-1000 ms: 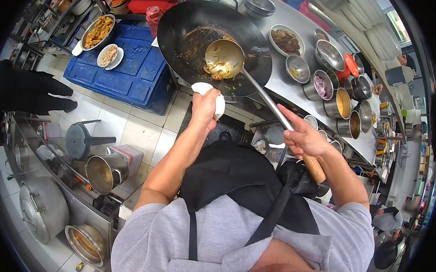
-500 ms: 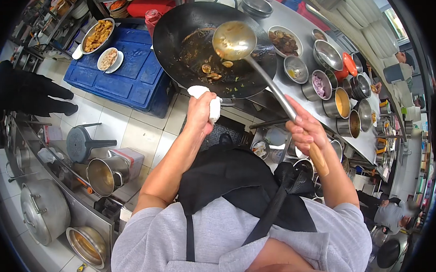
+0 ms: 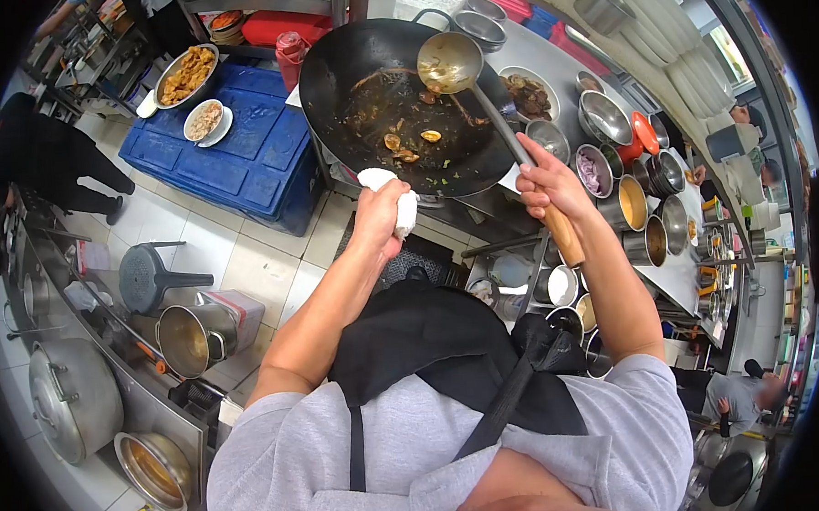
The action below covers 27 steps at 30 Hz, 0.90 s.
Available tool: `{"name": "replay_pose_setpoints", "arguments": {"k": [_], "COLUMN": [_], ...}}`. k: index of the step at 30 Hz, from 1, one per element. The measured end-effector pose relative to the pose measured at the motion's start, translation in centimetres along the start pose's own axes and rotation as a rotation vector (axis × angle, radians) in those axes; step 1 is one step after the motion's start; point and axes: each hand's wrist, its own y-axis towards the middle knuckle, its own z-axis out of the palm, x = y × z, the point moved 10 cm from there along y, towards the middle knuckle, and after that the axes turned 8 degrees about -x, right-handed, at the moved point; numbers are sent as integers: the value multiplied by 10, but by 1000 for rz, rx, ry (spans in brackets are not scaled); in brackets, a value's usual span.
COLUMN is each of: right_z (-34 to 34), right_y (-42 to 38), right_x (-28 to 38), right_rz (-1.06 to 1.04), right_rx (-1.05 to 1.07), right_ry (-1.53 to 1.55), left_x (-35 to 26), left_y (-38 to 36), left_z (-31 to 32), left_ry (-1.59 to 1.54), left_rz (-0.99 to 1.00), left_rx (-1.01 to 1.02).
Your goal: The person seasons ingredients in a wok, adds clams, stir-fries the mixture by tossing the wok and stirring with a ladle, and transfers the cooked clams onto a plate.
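A large dark wok (image 3: 341, 103) is in front of me, its inside coated with brown sauce and a few clam-like pieces (image 3: 405, 155). My left hand (image 3: 377, 222) is closed on a folded white cloth (image 3: 406, 215) at the wok's near edge; whatever the cloth covers is hidden, though a bit of metal shows beside it. Closed round the wooden-ended handle of a long metal ladle (image 3: 451, 64) is my right hand (image 3: 555, 187). The ladle's bowl hangs over the far right part of the wok, with brown residue inside.
To the left, a blue chest (image 3: 267, 134) bears a bowl of fried pieces (image 3: 189, 75) and a smaller white bowl (image 3: 204, 122). Metal bowls and pots, one with orange liquid (image 3: 633, 202), crowd the steel counter (image 3: 689, 275) at right. A grey stool (image 3: 144, 278) stands on the floor. Other people stand nearby.
The ladle's bowl has shifted slightly right and up, and my right hand has moved a little up and left. The wok sits slightly lower and further right in view. Both holds are unchanged.
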Motion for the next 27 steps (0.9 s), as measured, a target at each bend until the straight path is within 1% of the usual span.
{"name": "replay_pose_setpoints", "arguments": {"k": [3,7,9,11,13,15,17,18,23,25,26,27], "right_z": [-12,-26,-31,-29,-25,-16,-4,4,24,29,26,28], "right_y": [-8,-20,-26,-30,-34,-34,-25,-19,-3,-7,-9,-9], "right_x": [3,0,-2,-4,-11,-20,-27,-31,-29,-29,-28,-27], "right_rz": [12,3,-4,2,32,56,3,-19,16,108,84,86], "right_rx": [41,-42,-143,-149,-195,-214,-168,-142,-116,43,18,24], "right_ry": [67,46,-174,-175,-329,-375,-557,-580,-510,-284,-381,-390], "left_x": [-1,-1,-2,-2,-3,-3,-4,-3,-4,0,2,1], "left_y": [2,4,6,10,14,17,18,18,15,17,18,19], "left_z": [-2,-3,-3,-3,-3,-1,0,1,-1,-4,-5,-4], "left_ry": [-6,-1,6,9,6,2,12,13,-3,-14,-28,-37], "left_rz": [-10,-12,-5,-1,0,-2,12,9,-34,-54,-70,-68], "left_rx": [4,-2,-6,-12,-2,4,-10,-9,-22,-13,-2,-8]}}
